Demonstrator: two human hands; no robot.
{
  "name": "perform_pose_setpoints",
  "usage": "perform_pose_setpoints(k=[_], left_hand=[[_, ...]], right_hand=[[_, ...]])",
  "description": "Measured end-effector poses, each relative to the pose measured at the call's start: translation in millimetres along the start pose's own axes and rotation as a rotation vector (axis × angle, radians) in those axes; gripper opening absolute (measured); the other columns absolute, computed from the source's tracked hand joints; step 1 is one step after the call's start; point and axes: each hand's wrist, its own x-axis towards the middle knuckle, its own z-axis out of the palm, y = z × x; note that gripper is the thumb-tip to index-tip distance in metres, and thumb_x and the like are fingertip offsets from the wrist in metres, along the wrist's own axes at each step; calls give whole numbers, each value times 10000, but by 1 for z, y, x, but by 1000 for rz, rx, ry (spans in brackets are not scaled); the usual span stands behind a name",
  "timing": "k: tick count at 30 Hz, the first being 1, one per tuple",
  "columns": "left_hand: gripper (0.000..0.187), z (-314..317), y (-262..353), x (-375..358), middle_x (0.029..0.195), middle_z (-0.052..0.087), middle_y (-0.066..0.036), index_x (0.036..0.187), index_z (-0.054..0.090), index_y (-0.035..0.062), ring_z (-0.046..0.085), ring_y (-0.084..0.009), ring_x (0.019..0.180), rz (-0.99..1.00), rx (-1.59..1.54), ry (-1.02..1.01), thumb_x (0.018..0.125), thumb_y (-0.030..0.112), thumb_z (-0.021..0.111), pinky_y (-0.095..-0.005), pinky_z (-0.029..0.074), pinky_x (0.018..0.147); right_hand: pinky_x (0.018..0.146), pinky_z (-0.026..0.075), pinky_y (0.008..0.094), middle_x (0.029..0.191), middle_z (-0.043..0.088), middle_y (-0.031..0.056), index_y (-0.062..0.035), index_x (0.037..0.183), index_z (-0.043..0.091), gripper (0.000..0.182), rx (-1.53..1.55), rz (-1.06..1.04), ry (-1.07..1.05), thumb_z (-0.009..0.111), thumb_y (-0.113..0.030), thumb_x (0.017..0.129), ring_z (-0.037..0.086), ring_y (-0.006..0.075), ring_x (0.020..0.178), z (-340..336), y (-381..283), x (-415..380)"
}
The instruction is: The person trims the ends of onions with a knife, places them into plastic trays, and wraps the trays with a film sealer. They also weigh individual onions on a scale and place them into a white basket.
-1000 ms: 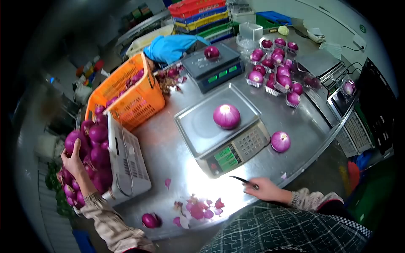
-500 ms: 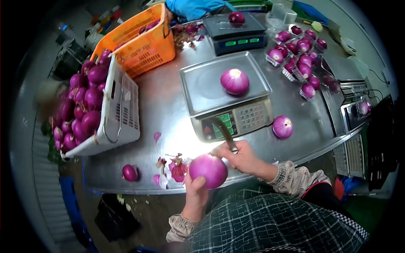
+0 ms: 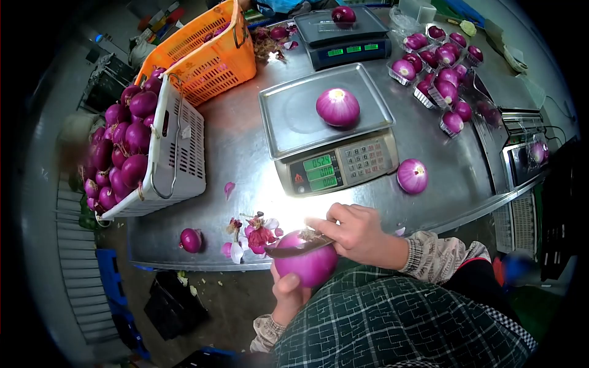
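My left hand [image 3: 289,295] grips a large red onion [image 3: 310,267] from below and the left, thumb on its near side, at the table's front edge. In my right hand [image 3: 362,232] is a knife [image 3: 297,247], its curved blade lying across the upper part of that onion, beside the dry root end. The handle is mostly hidden in my fist. Left of the onion lie peeled skins and trimmings [image 3: 261,236]. Another peeled onion [image 3: 338,108] sits on the pan of the scale [image 3: 328,138], whose display is lit. One more onion [image 3: 412,176] rests right of the scale.
A white crate [image 3: 178,147] full of onions stands tilted at left, an orange crate [image 3: 215,64] behind it. At the back is a second scale [image 3: 340,52] bearing an onion. Packed onions in clear trays [image 3: 443,98] crowd the right. A small onion [image 3: 191,240] lies front left.
The knife blade has swung from pointing up and away to lying across the onion, pointing left. My right hand has turned with it. The view has shifted slightly.
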Motion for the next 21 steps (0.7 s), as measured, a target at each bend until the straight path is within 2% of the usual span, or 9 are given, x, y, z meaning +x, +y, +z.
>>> perform_pose_setpoints(k=[2,5,6,7,9,10,13,19,21], left_hand=[[885,4,2,-4,1200,572,-186,1341,423,-48,593,-299,1079,10,-24,-1,614,362,717,-418,493,943],[897,7,1,-19,1177,580,-191,1327,432,-58,600,-317,1055,44,-110,63,594,369,722,-425,506,922],[895,12,7,-21,1161,580,-200,1330,429,-46,612,-332,1021,98,-60,1,625,436,697,-446,517,893],[896,8,9,-13,1156,579,-209,1335,423,-37,618,-341,1006,33,-98,-18,639,466,681,-452,524,870],[900,0,7,-9,1144,576,-226,1345,412,-19,631,-358,977,-117,-191,-11,667,524,650,-464,537,825],[927,4,5,-7,1125,570,-262,1354,390,-7,648,-390,924,-132,-178,40,698,614,598,-457,567,704],[1011,-11,-4,-3,1170,536,-295,1346,397,-43,629,-417,918,-297,-478,-249,690,684,647,-435,596,640],[1092,-13,-8,-1,1085,525,-360,1355,335,-34,655,-442,824,-409,-600,-393,683,798,559,-408,598,545],[1087,-14,-10,-5,1081,526,-358,1365,322,-18,652,-442,835,-453,-680,-435,687,799,556,-410,599,558]], right_hand=[[487,447,282,705,513,20,-148,1127,705,460,-19,-15,5,676,-58,677,552,173,552,-1,-3,1],[473,443,288,671,491,28,-141,1135,705,457,-111,37,-149,668,-48,690,539,181,527,34,56,-49],[465,441,292,665,495,30,-134,1141,703,461,-152,98,-194,664,-39,692,543,179,524,31,64,-65],[457,438,296,659,500,33,-127,1148,701,464,-193,157,-245,661,-31,695,547,178,522,25,65,-67],[455,437,296,662,502,25,-138,1155,700,481,-31,111,-121,662,-31,689,553,168,527,17,55,-54],[453,437,297,664,503,22,-144,1159,699,489,42,97,-40,662,-31,685,557,163,530,10,44,-41],[463,437,292,692,513,18,-149,1162,699,497,25,-50,-85,663,-36,680,566,154,545,-5,20,-12],[468,439,306,700,509,30,-152,1162,696,492,-20,-93,-32,663,-66,680,546,167,542,2,7,-7],[466,440,335,701,525,49,-173,1169,690,485,-115,-50,-161,657,-78,694,555,191,544,26,42,-25]])
